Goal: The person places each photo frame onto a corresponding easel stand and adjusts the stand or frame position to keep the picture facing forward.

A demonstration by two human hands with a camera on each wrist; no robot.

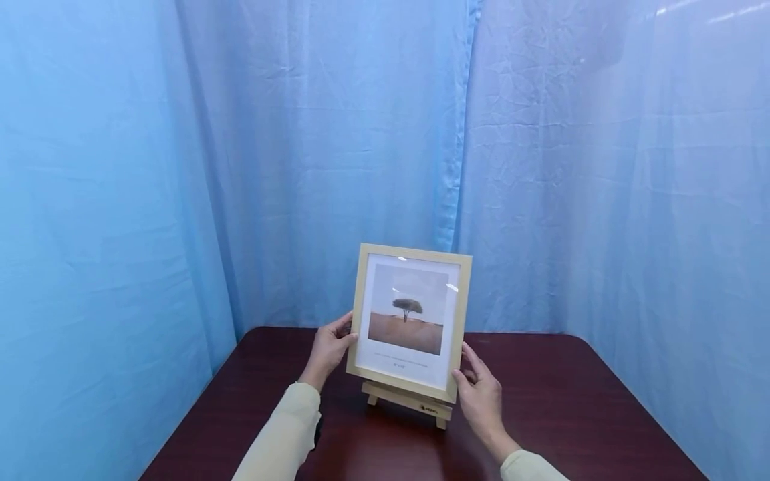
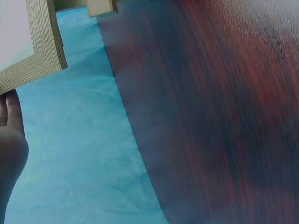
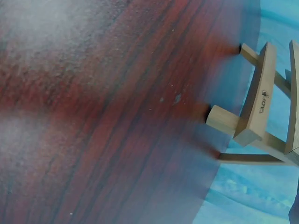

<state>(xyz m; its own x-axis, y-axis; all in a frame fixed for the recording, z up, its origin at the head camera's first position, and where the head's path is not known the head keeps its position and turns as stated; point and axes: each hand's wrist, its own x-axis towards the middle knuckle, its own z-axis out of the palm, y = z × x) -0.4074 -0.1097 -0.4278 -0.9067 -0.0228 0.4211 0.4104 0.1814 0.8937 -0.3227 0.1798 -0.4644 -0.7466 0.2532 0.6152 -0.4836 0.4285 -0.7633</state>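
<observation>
A framed picture (image 1: 409, 321) of a lone tree, with a pale wood frame and white mat, leans slightly to one side in the head view. My left hand (image 1: 329, 344) grips its left edge, thumb at the front. On the lower right edge, my right hand (image 1: 483, 394) pinches the frame near the corner. Below it stands a small wooden easel (image 1: 408, 401), its upper part hidden by the picture. In the right wrist view a gap separates the easel's ledge (image 3: 258, 102) from the frame's bottom edge (image 3: 294, 98). The left wrist view shows the frame's corner (image 2: 46, 63) above the left fingers (image 2: 14, 112).
The easel's feet stand on a dark red-brown wood-grain table (image 1: 541, 394) with rounded far corners. Light blue curtains (image 1: 337, 147) hang behind it and along both sides, close to the table's edges.
</observation>
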